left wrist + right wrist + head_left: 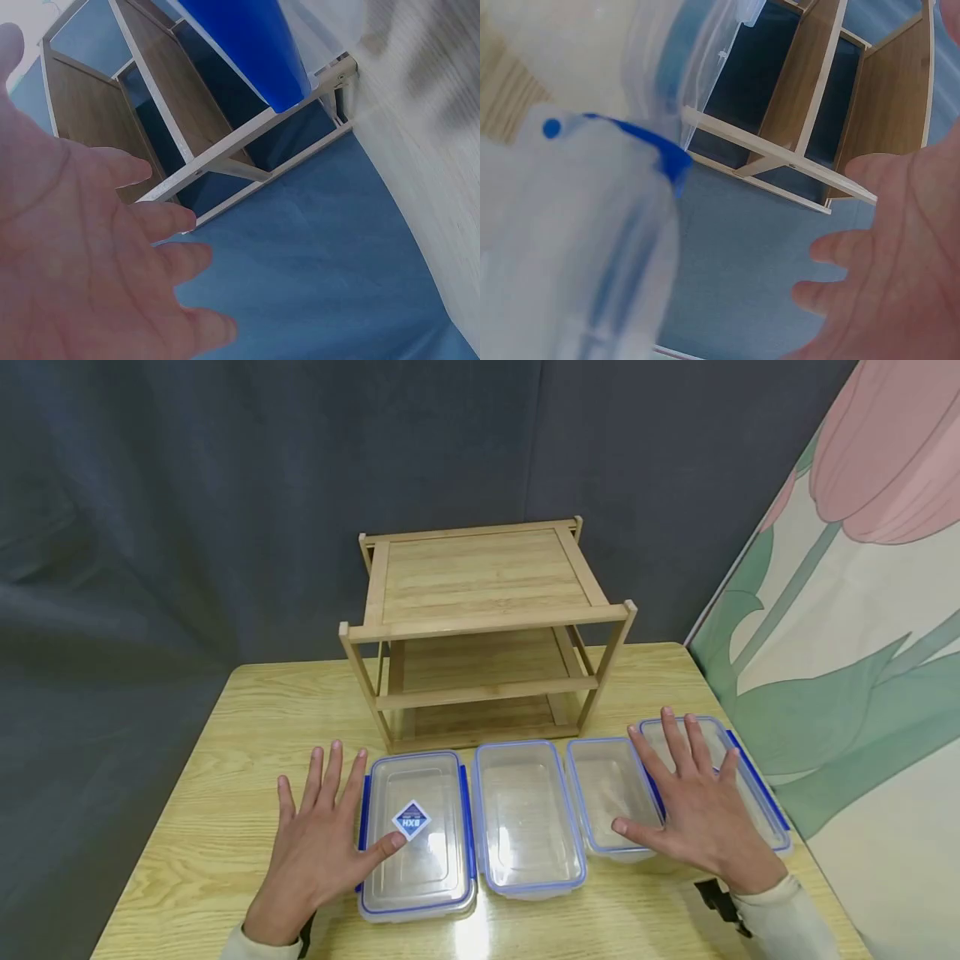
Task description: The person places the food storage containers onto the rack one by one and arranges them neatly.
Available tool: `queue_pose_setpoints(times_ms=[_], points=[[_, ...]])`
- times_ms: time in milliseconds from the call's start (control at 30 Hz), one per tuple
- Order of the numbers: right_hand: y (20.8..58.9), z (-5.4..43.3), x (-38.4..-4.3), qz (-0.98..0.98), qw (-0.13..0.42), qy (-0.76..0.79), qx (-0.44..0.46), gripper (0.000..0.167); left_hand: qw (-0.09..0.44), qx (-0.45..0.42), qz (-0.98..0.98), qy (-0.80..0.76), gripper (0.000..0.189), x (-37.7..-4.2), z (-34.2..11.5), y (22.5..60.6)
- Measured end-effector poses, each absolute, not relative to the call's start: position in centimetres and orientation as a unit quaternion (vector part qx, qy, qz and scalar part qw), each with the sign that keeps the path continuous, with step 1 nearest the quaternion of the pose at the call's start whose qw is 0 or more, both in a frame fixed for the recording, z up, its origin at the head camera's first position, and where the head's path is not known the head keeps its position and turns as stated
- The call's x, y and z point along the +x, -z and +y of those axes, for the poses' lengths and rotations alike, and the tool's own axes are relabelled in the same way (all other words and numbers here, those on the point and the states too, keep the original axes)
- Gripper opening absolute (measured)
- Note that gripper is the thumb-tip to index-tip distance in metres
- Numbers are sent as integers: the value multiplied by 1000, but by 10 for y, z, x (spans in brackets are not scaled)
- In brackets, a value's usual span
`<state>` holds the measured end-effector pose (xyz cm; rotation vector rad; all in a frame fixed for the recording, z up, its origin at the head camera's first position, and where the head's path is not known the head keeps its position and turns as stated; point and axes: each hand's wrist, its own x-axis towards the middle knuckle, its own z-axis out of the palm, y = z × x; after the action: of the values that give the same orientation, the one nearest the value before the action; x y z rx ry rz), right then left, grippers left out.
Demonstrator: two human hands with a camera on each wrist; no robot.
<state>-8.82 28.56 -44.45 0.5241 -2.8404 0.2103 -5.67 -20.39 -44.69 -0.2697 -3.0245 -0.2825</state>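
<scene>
My left hand is spread palm down at the left of a lidded clear container with blue side clips and a diamond sticker; its thumb overlaps the lid, and contact cannot be told. With fingers splayed, my right hand hovers over the rightmost blue-clipped container and the edge of a smaller blue-rimmed container. Between the hands sits a large clear container with a pale blue rim. Both palms hold nothing. In the left wrist view, a blue clip shows close above the left hand.
Behind the row of containers stands a wooden rack with three shelves. It rests on a light wooden table. A dark curtain hangs behind, and a tulip-patterned cloth borders the right side.
</scene>
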Motion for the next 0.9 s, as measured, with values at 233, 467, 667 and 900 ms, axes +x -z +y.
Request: queue_pose_setpoints(times_ms=[233, 467, 667, 900], points=[[448, 287, -92, -969, 141, -79, 185, 119, 74, -97, -988, 99, 115, -60, -206, 448], [451, 289, -94, -968, 152, -85, 180, 117, 110, -109, -982, 107, 113, -66, -208, 449], [452, 293, -97, -965, 161, -103, 182, 112, 144, -119, -974, 127, 111, -71, -210, 449], [455, 298, -100, -959, 175, -121, 188, 104, 170, -129, -966, 145, 110, -79, -212, 450]])
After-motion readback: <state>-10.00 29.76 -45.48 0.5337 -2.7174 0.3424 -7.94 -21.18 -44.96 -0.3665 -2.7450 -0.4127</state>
